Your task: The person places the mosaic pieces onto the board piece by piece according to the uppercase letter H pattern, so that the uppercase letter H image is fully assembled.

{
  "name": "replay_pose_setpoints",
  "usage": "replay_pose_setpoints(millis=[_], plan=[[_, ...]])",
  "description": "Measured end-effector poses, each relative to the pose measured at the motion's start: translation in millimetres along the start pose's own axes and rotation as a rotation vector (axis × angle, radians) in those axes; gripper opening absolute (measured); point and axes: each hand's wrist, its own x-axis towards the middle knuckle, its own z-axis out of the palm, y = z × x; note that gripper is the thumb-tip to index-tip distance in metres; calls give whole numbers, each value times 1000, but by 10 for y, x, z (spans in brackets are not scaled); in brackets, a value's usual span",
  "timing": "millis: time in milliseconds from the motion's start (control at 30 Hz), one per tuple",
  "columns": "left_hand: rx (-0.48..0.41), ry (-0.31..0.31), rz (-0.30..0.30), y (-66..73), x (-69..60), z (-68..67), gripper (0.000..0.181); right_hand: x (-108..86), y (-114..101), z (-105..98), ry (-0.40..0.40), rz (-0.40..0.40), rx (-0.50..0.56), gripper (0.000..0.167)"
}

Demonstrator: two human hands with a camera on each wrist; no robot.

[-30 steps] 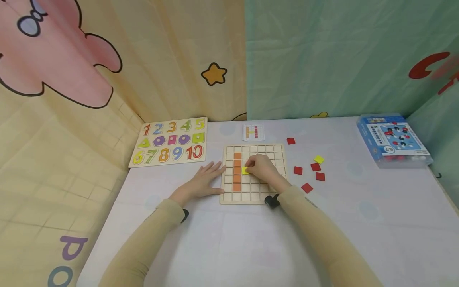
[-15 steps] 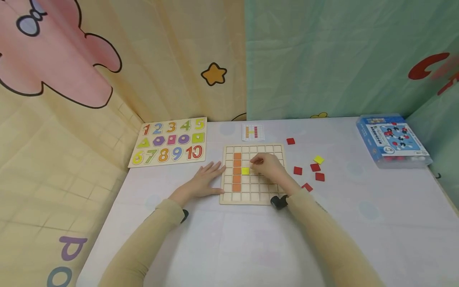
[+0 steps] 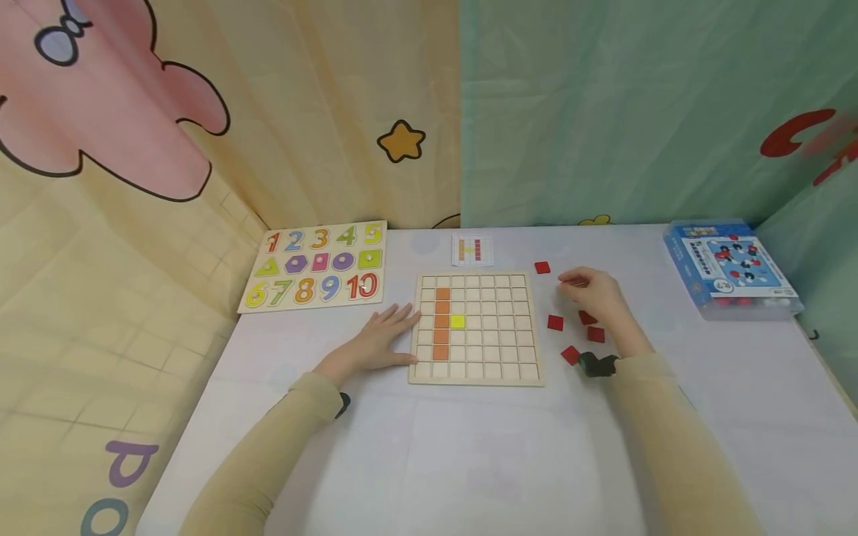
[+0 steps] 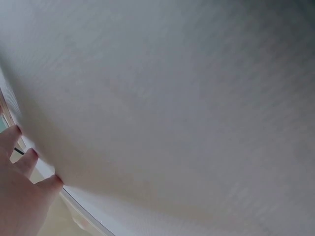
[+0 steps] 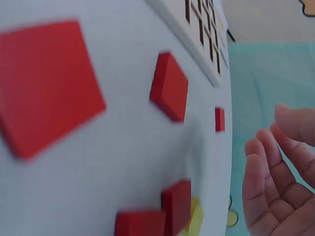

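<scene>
In the head view, my left hand lies with spread fingers at the left edge of a wooden grid board, fingertips and thumb touching it. On the board is a column of several orange tiles, with one yellow tile to the right of it. My right hand hovers over loose red tiles right of the board, fingers loosely bent and holding nothing. Another yellow tile lies beside red tiles in the right wrist view; the hand hides it in the head view.
A small pattern card lies behind the board. At the back left is a wooden number puzzle. A blue boxed set stands at the back right. Curtains hang behind the white table.
My right hand has let go of the yellow tile on the board and moved right, over the loose tiles. The left hand has stayed at the board's edge.
</scene>
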Motion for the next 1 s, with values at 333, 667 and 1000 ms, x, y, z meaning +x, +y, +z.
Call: replay_pose_setpoints(millis=[333,667,1000], plan=[[-1,-3,-12,-2,-23,1,89,-54,389,-357,23,65,27,45],[4,-6,-1,4,-16,15,89,-9,523,-286,-32,115,-38,47],[11,-3,-5,12,0,-1,89,65,519,-272,-102,113,-105,46]])
